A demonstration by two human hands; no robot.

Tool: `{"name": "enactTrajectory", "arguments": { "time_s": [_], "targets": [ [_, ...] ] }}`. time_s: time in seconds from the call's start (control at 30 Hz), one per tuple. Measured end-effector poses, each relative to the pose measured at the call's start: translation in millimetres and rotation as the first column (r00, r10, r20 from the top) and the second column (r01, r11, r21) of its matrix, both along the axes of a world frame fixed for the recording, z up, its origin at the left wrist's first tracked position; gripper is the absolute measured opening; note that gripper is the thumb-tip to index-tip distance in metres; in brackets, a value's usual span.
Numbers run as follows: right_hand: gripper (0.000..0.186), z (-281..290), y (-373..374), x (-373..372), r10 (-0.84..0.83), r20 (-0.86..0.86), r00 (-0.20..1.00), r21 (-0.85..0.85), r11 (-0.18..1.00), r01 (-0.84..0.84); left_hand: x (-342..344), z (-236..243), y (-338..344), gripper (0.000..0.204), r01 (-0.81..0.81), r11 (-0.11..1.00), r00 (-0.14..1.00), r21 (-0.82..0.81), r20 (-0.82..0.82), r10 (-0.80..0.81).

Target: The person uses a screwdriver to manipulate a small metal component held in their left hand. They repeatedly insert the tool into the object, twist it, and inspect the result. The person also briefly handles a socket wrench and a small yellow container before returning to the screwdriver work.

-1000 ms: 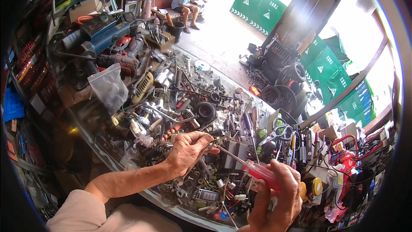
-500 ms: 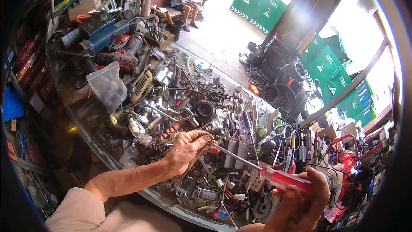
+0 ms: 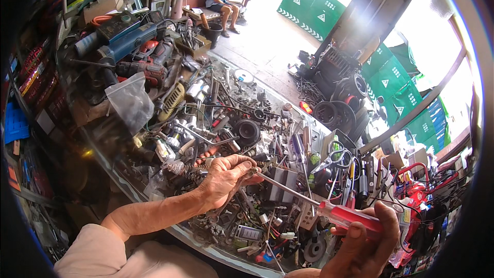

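Note:
Above the littered bench, my left hand (image 3: 226,179) is closed in a pinch between thumb and forefinger. What it grips is small, dark and mostly covered by the fingers. A screwdriver (image 3: 350,217) with a clear red handle and a long steel shaft slants across the lower right. Its tip meets the left fingertips, and its exact seat there is hidden. My right hand (image 3: 373,242) is wrapped round the handle's far end. Just behind the left hand lies a coiled spring (image 3: 188,169) among loose parts.
Small metal parts cover the bench. Scissors (image 3: 334,158) stand among tools at the right. A plastic bag (image 3: 131,103), a red drill (image 3: 149,69) and a blue power tool (image 3: 128,40) lie at the left. A person (image 3: 224,5) sits far back.
My right hand and the screwdriver handle have shifted slightly to the right. The left hand keeps its pinch, and the screwdriver's tip stays at its fingertips.

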State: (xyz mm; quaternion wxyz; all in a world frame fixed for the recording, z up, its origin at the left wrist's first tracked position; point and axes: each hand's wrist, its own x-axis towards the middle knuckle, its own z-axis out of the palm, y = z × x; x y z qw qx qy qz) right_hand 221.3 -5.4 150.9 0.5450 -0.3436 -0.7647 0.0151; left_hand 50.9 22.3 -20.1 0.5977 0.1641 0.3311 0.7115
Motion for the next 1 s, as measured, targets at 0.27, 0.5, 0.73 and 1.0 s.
{"name": "enactTrajectory", "arguments": {
  "time_s": [0.27, 0.5, 0.73, 1.0],
  "targets": [
    [0.032, 1.8, 0.5, 0.0, -0.008, 0.061, 0.998, -0.006, 1.0, 0.009, 1.2, 0.4, -0.5, 0.015, 0.009, 1.0, 1.0, 0.011, 0.001, -0.009],
    [0.032, 0.3, 2.3, -0.5, -0.011, 0.06, 0.998, 0.015, 1.0, 0.01, 1.4, 5.0, -1.6, 0.015, 0.019, 1.0, 1.0, -0.008, -0.015, -0.02],
    [0.032, -0.1, 1.2, -0.2, 0.006, 0.032, 0.999, 0.015, 1.0, -0.006, 2.2, 3.9, -0.9, 0.015, -0.01, 1.0, 0.998, -0.007, -0.057, 0.01],
    [0.031, -3.2, 2.5, 1.1, -0.04, -0.01, 0.999, 0.084, 0.996, 0.041, 1.4, 2.5, -0.4, 0.015, -0.005, 1.0, 1.0, -0.022, -0.013, 0.005]
  ]
}}
